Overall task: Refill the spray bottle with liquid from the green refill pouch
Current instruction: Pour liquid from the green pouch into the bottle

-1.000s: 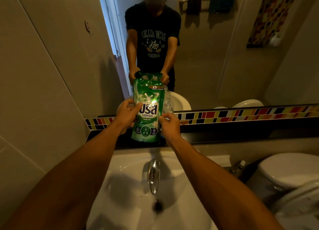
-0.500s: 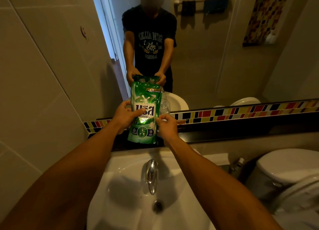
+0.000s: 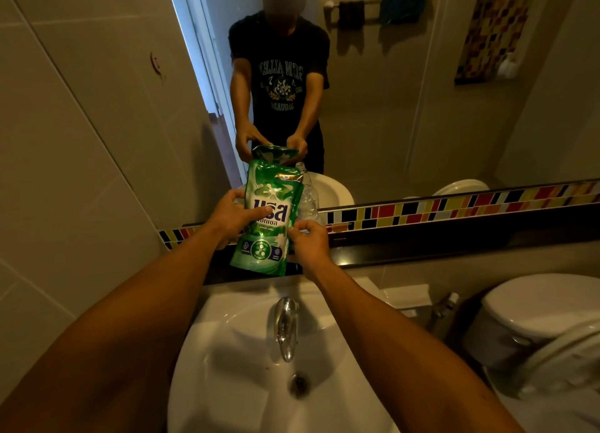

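Pouch [image 3: 266,218] upright on dark ledge [image 3: 422,247] above white sink [image 3: 227,367].

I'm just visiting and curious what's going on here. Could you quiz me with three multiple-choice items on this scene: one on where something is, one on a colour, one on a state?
1. Where is the clear bottle?
A. In the sink basin
B. Behind the pouch's right edge, by the mirror
C. On the toilet lid

2. What is the main colour of the refill pouch?
A. Green
B. Red
C. Blue

3. How is the pouch held?
A. By the left hand alone
B. It lies flat, untouched
C. Upright, by both hands

Answers:
1. B, its neck shows just past the pouch's right edge.
2. A, green with white lettering.
3. C, the left hand holds its side and the right hand pinches its right edge.
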`<state>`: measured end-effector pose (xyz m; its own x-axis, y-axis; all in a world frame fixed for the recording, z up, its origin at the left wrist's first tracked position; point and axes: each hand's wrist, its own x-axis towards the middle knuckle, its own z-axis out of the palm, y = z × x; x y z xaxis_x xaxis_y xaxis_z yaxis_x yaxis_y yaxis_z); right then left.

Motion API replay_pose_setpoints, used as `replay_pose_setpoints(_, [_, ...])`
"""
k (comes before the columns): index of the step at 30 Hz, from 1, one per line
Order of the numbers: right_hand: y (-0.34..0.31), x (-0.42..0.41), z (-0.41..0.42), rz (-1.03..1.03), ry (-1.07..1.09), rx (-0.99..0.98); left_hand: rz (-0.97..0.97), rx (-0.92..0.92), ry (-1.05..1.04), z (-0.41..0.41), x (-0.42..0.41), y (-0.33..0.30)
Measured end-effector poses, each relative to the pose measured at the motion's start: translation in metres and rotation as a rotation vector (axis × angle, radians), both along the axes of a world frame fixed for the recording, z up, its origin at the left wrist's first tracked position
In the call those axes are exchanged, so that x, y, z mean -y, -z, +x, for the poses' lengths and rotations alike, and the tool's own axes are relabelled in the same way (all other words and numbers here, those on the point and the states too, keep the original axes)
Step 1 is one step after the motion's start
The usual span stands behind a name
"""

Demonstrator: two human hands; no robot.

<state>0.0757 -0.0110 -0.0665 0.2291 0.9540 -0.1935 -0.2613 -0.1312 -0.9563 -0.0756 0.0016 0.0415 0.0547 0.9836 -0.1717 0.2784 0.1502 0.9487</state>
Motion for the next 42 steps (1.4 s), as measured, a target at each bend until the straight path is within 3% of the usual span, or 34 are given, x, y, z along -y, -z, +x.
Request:
replay_pose_setpoints(22, [0.008,-0.006,-0.009,-0.009,-0.023,-0.004,0.016,-0.139,-0.017,-0.001,-0.001,-0.012])
replay_pose_setpoints(42, [-0.003,0.002,-0.013,-0.027,-0.084,-0.147,0.008,-0.244,-0.014,-0.002,-0.009,-0.024])
